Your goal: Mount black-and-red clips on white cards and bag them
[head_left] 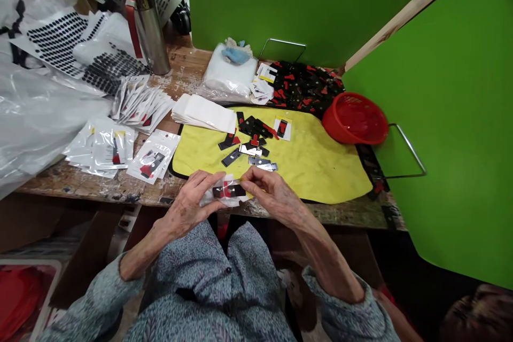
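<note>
Over the table's front edge, a small clear plastic packet (pixel 230 201) lies between my hands, with a flat black-and-red piece (pixel 226 191) showing in it. My left hand (pixel 195 199) is closed around the packet's left end, thumb below and fingers above. At the other end my right hand (pixel 272 192) pinches the packet's edge by a bit of yellow; its fingertips partly hide that end. Just beyond, loose black and red pieces (pixel 252 127) lie heaped on a yellow cloth (pixel 312 155), some with shiny metal faces. One card with a piece (pixel 282 128) lies beside them.
Filled packets (pixel 150 157) and a fanned pile of packets (pixel 140 104) lie left. White paper slips (pixel 203 113) overlap the cloth. A red basket (pixel 355 117) stands right, near a metal handle (pixel 409 149). A steel flask (pixel 150 21) rises at back left; green panels (pixel 304 5) border the table.
</note>
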Available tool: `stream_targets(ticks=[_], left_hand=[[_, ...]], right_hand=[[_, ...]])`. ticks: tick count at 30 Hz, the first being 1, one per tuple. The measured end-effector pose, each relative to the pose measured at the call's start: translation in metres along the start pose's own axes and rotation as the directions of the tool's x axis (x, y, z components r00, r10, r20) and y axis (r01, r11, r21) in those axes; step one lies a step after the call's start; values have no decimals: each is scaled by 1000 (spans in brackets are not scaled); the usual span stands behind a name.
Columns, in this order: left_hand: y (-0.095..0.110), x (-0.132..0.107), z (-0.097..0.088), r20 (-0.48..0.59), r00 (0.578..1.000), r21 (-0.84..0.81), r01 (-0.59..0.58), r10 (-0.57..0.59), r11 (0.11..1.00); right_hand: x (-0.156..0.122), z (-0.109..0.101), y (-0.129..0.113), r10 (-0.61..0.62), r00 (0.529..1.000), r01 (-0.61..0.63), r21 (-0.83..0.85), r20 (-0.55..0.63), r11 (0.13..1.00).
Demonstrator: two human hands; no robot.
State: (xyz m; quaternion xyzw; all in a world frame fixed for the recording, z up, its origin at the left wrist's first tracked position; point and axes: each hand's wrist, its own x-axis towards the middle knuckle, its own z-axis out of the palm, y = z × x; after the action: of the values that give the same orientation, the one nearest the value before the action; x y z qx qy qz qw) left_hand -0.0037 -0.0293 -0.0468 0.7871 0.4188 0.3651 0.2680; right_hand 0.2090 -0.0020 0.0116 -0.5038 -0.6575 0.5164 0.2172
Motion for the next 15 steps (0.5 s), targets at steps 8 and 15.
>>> stream_targets(ticks=[8,15], left_hand=[[4,-2,0,12,1000,-14,-10,10,1000],[12,3,-6,45,998,22,-40,39,999]], right_hand=[[9,19,10,25,1000,-24,141,-5,990],[15,35,23,111,988,-138,281,112,950]])
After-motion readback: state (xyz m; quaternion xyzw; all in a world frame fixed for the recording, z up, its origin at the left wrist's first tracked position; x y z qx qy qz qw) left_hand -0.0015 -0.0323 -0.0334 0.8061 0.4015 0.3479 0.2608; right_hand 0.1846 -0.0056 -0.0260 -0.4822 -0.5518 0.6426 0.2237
